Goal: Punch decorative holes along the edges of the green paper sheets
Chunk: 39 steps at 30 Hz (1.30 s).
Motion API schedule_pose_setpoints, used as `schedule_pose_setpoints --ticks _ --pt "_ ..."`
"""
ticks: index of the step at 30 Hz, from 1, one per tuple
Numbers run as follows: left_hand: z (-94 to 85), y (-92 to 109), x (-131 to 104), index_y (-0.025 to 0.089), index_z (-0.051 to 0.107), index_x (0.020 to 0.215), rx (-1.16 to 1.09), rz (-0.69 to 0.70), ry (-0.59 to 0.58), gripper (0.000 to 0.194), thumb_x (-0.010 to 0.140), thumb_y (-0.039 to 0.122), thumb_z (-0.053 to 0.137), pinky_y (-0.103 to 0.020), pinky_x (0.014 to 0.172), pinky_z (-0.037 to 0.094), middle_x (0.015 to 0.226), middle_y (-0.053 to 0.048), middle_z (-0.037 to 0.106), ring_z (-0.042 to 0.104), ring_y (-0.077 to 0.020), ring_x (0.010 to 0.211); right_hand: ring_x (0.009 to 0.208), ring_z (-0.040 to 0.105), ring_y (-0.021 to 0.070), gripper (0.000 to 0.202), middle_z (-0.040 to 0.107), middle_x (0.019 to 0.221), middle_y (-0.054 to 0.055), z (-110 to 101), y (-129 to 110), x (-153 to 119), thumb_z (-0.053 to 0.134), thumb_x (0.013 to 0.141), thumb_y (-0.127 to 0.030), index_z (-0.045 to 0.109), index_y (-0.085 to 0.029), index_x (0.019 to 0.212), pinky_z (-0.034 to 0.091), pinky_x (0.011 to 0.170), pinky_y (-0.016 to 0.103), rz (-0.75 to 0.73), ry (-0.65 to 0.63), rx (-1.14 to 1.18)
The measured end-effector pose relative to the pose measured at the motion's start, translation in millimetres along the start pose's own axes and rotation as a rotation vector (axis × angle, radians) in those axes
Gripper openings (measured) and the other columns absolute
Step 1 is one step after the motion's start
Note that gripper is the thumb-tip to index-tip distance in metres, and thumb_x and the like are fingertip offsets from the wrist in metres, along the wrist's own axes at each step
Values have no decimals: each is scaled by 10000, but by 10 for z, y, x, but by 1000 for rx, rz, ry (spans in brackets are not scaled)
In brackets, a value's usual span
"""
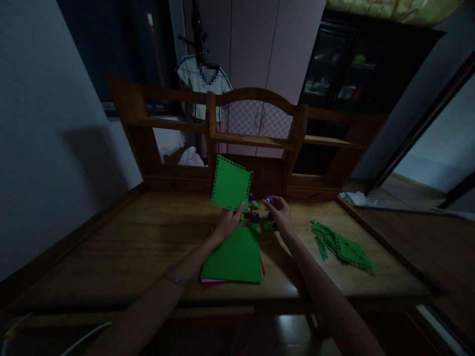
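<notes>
My left hand point(230, 221) grips the lower edge of a green sheet point(232, 184), raised above the table, with small dark holes along its borders. In my right hand point(279, 212) a small purple object point(268, 199) is pinched between the fingers, to the right of the sheet. Several small colourful objects, among them a green one point(267, 225) and a dark blue one point(255, 217), lie between and behind my hands. Nearer to me is a stack of paper with a plain green sheet point(233, 257) on top and red and pink edges under it.
Green punched strips and scraps point(343, 247) lie on the right of the wooden table point(148, 237). A wooden shelf point(256, 141) stands along the back edge. Clear plastic point(356, 199) lies beyond the right corner.
</notes>
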<state>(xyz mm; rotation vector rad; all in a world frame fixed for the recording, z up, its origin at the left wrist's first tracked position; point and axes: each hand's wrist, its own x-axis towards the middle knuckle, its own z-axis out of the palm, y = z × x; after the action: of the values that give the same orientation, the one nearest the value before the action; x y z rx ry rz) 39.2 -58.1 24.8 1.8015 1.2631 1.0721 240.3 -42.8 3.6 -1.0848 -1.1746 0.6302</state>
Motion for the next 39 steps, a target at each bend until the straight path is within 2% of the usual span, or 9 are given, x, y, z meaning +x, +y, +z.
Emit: schedule_pose_setpoints --ticks 7,13,19,28,33,39 --pt "-6 9 -1 229 563 620 1 52 34 449 878 549 385 -292 667 450 501 -20 576 623 -206 691 873 643 223 456 683 944 75 -13 13 12 731 668 -503 625 -184 977 542 742 361 -8 23 -30" --pt "-12 26 -8 230 542 598 16 13 11 445 882 538 392 -283 642 439 482 -8 548 621 -198 654 880 638 226 461 682 935 78 -20 -5 22 736 661 -508 629 -177 964 543 749 369 -7 41 -17" --pt "-16 12 -6 228 557 606 43 69 15 445 898 513 379 -291 697 436 521 -15 579 622 -199 694 861 635 229 464 681 919 75 -17 -52 7 746 642 -516 631 -184 945 556 722 373 -1 33 -1" --pt "-6 10 -7 223 585 661 27 74 45 415 890 513 396 -293 726 443 557 -18 603 630 -206 746 838 633 227 442 676 899 76 -10 -66 -4 742 654 -512 631 -179 922 556 687 360 13 23 5" --pt "-9 8 -9 217 605 662 36 65 20 423 891 505 395 -294 718 456 587 -31 626 643 -213 766 835 639 228 464 684 919 79 -8 -21 8 740 648 -526 635 -182 940 547 688 353 22 39 -41" --pt "24 7 -9 204 640 769 12 165 147 363 878 491 447 -303 867 443 759 -47 696 640 -212 925 798 637 209 469 682 898 82 -8 -61 -8 729 666 -528 636 -161 942 532 666 321 -3 24 -81"
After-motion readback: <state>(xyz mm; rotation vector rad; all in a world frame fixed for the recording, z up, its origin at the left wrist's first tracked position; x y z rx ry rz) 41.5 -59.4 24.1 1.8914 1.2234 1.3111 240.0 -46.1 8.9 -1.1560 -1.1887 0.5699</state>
